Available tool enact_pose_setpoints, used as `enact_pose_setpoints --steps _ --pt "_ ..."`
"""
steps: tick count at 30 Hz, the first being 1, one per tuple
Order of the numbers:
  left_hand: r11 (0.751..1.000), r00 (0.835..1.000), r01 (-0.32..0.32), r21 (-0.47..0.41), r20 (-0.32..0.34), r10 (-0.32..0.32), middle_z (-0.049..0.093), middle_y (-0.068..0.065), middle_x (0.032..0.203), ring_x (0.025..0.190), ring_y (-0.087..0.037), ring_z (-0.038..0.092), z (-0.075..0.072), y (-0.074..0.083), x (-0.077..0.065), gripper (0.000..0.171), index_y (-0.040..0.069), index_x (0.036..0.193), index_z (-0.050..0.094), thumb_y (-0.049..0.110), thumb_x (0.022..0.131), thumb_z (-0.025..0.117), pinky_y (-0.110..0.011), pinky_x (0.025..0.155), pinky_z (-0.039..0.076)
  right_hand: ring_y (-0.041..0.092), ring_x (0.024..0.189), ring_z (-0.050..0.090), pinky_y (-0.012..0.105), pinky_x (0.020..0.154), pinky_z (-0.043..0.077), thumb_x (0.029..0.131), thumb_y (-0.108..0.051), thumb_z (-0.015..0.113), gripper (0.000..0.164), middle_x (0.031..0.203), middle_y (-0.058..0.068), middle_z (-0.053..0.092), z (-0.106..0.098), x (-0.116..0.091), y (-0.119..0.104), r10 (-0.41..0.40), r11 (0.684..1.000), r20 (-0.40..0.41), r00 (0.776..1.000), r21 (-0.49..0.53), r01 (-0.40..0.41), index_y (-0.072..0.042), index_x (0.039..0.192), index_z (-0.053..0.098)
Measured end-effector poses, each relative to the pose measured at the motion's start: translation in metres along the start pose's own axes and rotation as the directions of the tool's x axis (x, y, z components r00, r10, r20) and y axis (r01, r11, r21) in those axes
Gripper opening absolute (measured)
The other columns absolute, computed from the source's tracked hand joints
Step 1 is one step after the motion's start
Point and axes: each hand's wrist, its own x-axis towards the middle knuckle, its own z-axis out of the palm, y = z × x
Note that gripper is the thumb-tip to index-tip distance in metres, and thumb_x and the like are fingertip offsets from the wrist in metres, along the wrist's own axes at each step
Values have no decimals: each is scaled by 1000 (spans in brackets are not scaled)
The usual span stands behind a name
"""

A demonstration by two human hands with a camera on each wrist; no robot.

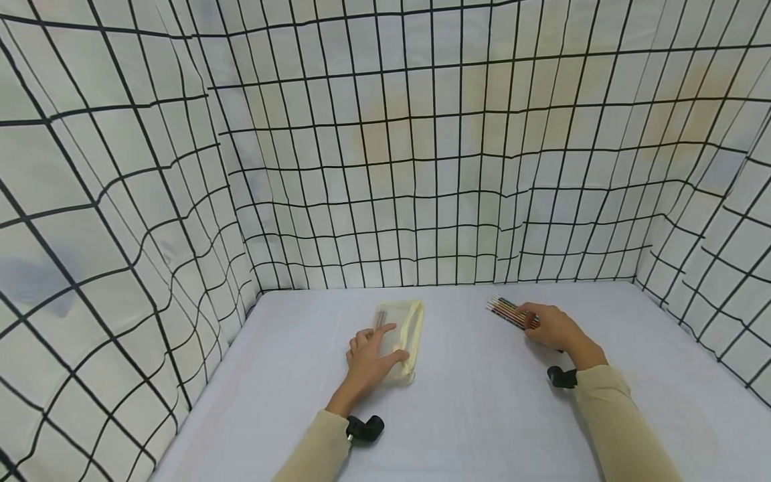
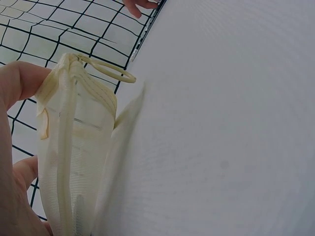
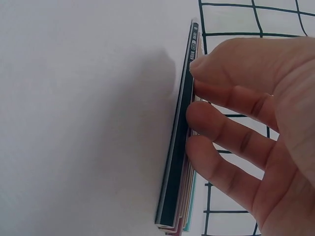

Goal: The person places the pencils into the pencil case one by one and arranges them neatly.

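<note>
The left hand spreads over a pale yellow pouch reaching toward its one o'clock. At the pouch's three o'clock, the right hand pinches a pencil bundle, exposed ends toward ten o'clock. A thin loop juts from the pouch.

Between the zip pouch and the bundle of pencils, a wide lane of bare worktop runs from front to back. The left hand bars the way down onto the pouch, and the right hand covers the pencils' right end. Grid-patterned cloth walls off the back and both sides.
</note>
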Motion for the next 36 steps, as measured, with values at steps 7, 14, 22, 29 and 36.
enact_pose_setpoints --steps 7,14,22,29,36 --pt "1000 1000 4 6 2 -4 38 -22 146 133 -39 31 0 1 1 70 30 144 57 49 79 73 -62 107 23 17 77 54 30 64 44 87 -4 67 45 99 6 67 0 1 -1 2 1000 0 1000 -30 -2 -5 131 63" --pt "1000 1000 -2 4 0 2 38 -23 146 133 -39 31 1 1 2 70 30 145 57 49 80 73 -62 107 23 18 78 54 31 64 42 85 -2 68 41 94 3 65 2 1 -5 22 998 1 1000 -60 -22 -6 126 66" --pt "1000 1000 -6 8 1 6 38 -23 146 133 -40 31 1 1 2 70 29 145 57 49 80 73 -63 107 22 18 77 55 32 65 43 85 -4 69 35 91 4 65 4 1 -9 24 995 5 1000 -93 -24 -8 120 69" --pt "1000 1000 -5 6 -1 5 39 -23 146 133 -39 31 1 0 2 69 29 144 58 48 79 73 -62 107 22 18 76 54 33 64 42 84 -4 70 34 88 3 65 6 1 -8 13 993 -8 1000 -116 -13 -8 117 70" --pt "1000 1000 -1 9 -3 1 39 -23 146 134 -40 31 2 0 2 70 29 144 58 48 78 73 -62 107 23 17 73 54 31 62 41 82 -3 70 33 85 2 65 7 1 -10 18 992 -14 1000 -126 -20 -7 115 69"
